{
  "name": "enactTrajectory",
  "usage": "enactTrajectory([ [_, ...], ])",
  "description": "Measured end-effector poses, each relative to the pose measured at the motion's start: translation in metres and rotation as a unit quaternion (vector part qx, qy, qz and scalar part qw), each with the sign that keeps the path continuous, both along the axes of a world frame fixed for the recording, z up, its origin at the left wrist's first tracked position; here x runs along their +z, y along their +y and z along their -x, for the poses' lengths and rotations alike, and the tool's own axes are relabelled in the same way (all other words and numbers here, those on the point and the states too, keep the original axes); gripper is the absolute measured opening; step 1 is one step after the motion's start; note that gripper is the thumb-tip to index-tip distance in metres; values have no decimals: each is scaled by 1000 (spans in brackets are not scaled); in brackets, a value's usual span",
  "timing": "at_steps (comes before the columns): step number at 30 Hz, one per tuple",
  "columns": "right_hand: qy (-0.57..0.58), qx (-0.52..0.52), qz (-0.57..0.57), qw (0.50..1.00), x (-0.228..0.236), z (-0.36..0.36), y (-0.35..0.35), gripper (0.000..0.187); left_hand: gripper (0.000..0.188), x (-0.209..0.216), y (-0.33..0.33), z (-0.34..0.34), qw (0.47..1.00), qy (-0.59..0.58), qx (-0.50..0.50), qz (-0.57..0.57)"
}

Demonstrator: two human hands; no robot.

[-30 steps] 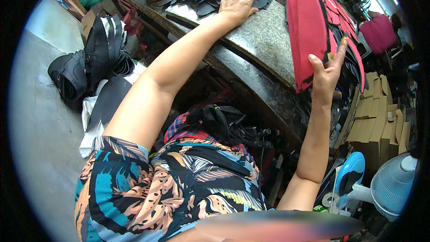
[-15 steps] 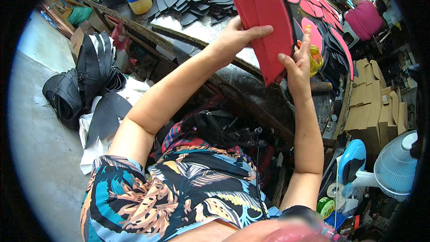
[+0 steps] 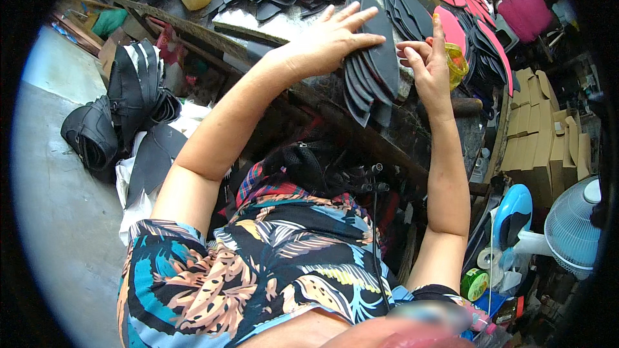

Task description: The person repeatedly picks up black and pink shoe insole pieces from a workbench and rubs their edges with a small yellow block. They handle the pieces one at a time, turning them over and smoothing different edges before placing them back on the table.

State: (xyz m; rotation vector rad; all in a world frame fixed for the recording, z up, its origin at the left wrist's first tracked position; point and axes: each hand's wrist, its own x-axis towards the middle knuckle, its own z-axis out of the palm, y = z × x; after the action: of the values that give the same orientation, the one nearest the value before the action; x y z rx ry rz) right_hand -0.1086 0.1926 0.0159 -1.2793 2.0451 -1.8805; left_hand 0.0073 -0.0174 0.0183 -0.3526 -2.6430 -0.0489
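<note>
The left hand (image 3: 335, 37), fingers spread, lies over fanned black leaf-shaped sheets (image 3: 371, 77) at the surface's (image 3: 248, 28) near edge; the right hand (image 3: 428, 69), just right, extends its index finger, any hold unclear.

A stack of thin, flat, black, leaf-shaped pieces, cut from a matte sheet material (image 3: 386, 74), is at the near side of the cluttered tabletop (image 3: 248, 26), its lower end reaching past the pale slab's front edge. Each piece is long and narrow, with curved sides tapering to a point. The stack stretches lengthwise away from the person, dark faces showing. The uppermost piece lies furthest right; several beneath it spread leftward in a stepped fan, their separate tips pointing toward the person. Part of the upper left side is hidden.
</note>
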Motion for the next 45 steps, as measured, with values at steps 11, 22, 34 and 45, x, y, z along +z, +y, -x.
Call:
enactTrajectory([
  [11, -20, -39, -102, 994, 1, -12, -5, 78, 80, 6, 30, -4, 944, -107, 179, -256],
  [22, 9, -12, -36, 999, 2, -15, -5, 85, 74, 1, 43, -10, 936, 38, 140, -321],
  [34, 27, -12, 34, 999, 18, -25, -11, 90, 86, 11, 49, -10, 770, 49, -42, -635],
  [45, 7, 30, 47, 998, 53, -57, 1, 87, 44, 34, 54, -48, 504, -199, -91, -836],
])
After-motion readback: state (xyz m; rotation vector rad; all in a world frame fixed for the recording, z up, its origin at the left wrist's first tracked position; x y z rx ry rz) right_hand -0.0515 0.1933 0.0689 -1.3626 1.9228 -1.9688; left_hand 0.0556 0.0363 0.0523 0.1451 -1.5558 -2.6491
